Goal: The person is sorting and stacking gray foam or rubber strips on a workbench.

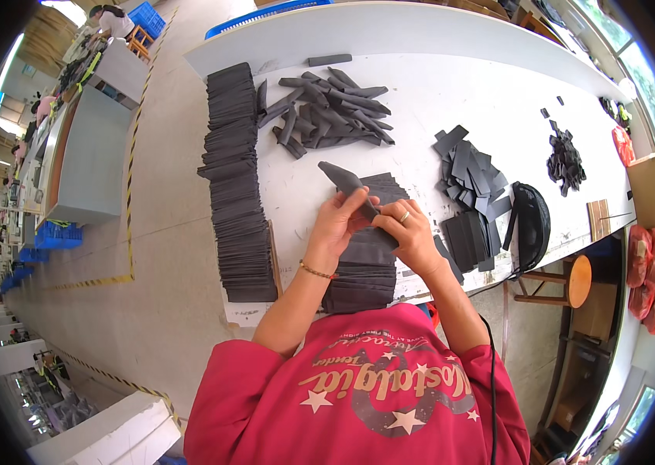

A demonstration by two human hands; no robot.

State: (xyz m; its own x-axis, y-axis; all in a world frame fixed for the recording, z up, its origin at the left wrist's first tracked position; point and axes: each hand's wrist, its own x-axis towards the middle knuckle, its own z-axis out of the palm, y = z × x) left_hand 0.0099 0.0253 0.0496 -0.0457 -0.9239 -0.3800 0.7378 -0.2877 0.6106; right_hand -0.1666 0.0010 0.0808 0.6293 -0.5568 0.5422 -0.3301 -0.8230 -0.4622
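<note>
Both hands hold one dark grey folded fabric piece (pixel 339 177) above the near middle of the white table. My left hand (pixel 339 219) pinches it with the thumb on top. My right hand (pixel 411 231), with a ring on one finger, grips its nearer end; the fingertips there are partly hidden. Beneath the hands lies a fanned stack of dark flat pieces (pixel 362 280). To the left runs a long row of tightly stacked dark folded pieces (pixel 232 186). Beyond the hands is a loose heap of rolled or folded dark pieces (pixel 335 112).
Right of my hands lie a pile of dark rectangular pieces (pixel 471 174) and a stack (pixel 467 240). A black mesh-covered object (pixel 530 225) stands at the table's right edge, near a wooden stool (pixel 577 281). Small black pieces (pixel 566 161) lie farther right. A raised white board (pixel 420 35) borders the far side.
</note>
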